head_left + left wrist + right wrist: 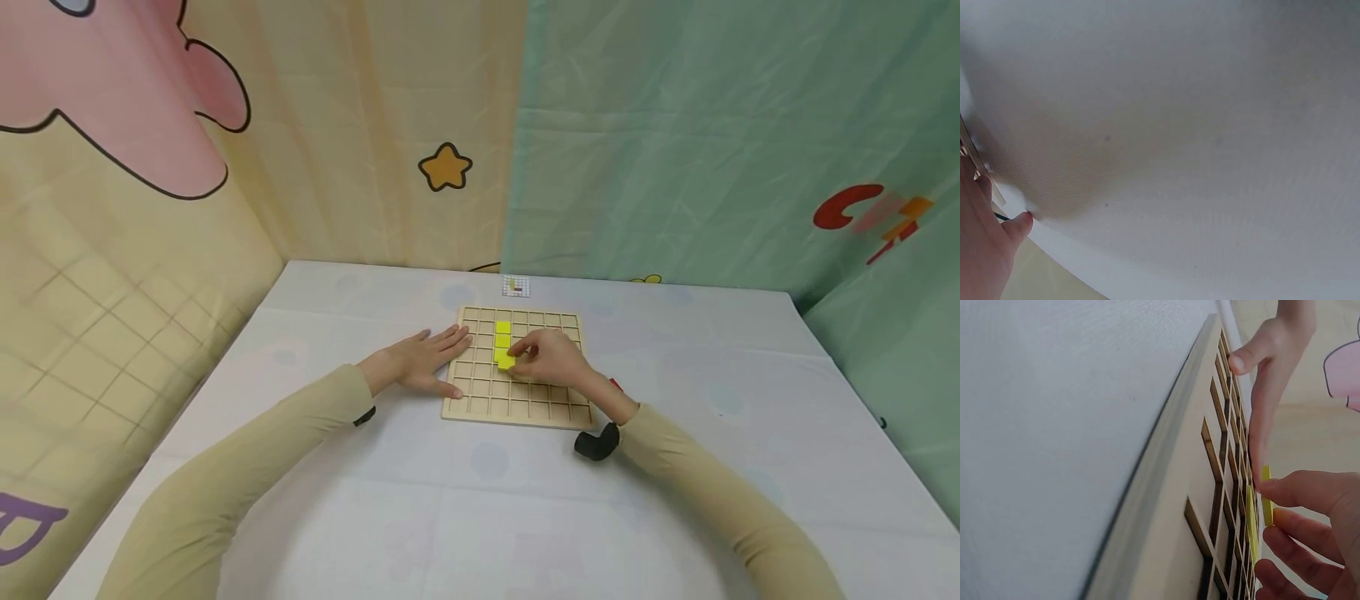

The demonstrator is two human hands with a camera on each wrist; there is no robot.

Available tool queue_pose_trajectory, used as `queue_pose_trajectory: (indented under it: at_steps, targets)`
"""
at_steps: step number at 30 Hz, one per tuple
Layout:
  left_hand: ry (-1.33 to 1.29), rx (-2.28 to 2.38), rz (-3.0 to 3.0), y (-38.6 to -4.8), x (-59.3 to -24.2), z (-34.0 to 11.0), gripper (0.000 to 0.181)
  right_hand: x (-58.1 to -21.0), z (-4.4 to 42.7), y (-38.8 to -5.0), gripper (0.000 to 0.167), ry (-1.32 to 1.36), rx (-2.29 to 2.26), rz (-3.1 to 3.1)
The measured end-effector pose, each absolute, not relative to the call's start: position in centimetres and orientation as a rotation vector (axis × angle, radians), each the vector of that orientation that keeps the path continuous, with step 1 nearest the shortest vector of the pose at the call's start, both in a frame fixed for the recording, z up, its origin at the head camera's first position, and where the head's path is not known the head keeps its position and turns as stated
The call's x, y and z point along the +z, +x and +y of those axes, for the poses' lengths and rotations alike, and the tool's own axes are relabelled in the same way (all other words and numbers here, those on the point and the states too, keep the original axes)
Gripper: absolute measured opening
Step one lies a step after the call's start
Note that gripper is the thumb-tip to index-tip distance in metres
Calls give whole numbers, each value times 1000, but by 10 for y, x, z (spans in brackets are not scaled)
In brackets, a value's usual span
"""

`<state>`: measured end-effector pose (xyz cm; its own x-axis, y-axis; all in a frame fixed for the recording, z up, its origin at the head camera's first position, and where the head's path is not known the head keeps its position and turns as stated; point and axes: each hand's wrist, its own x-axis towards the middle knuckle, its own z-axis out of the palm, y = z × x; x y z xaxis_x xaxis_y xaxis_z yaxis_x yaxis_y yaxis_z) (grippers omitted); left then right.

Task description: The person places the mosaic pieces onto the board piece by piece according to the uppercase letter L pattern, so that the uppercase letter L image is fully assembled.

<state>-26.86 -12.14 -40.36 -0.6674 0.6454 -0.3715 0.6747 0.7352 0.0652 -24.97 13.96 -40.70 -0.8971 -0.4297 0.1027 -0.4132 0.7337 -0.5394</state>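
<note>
A wooden grid board lies on the table, with yellow square tiles in a column left of its middle. My right hand pinches another yellow tile between thumb and fingertip, at the lower end of that column. The right wrist view shows this tile edge-on, standing a little off the board. My left hand rests on the board's left edge with fingers spread. Only its thumb side shows in the left wrist view, at the lower left. The right hand hides some of the board's cells.
A small printed grid card with coloured squares lies behind the board. Something red shows partly beside my right wrist. A white cloth covers the table, and patterned curtains hang along its back and sides.
</note>
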Motion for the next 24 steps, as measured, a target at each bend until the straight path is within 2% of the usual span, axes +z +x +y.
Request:
queue_pose_trajectory:
  at_steps: [24]
  targets:
    - [1011,-148,2563,-269,-404,-121,100,-410,133,-243,25,-771,-855,2845]
